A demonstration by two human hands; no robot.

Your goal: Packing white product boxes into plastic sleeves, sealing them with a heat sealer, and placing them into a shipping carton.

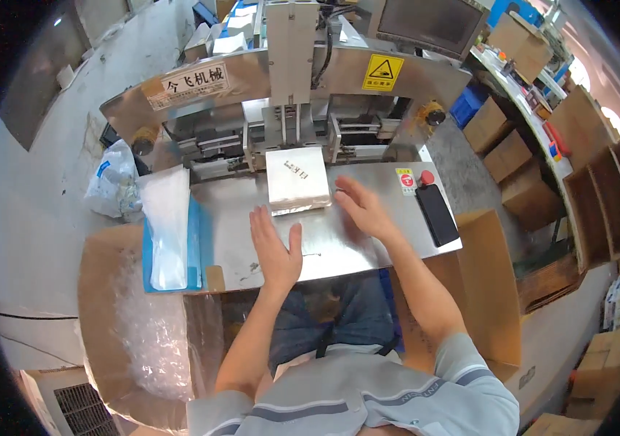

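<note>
A square white box (297, 163) with dark print on top sits on the metal table (339, 254), under the upright head of a machine (292, 54). My left hand (276, 251) lies open near the box's front left corner, thumb spread away from the fingers. Close to the box's right side is my right hand (365, 209), open, fingers stretched toward it. Neither hand holds anything; whether the fingertips touch the box I cannot tell.
To the left stands a blue holder (195, 247) with clear plastic bags (167, 229). At right lie a black phone (437, 215) and a red button (427, 177). Cardboard boxes flank the table: one with plastic film (154, 334), another at the right (488, 291). A monitor (430, 25) is behind.
</note>
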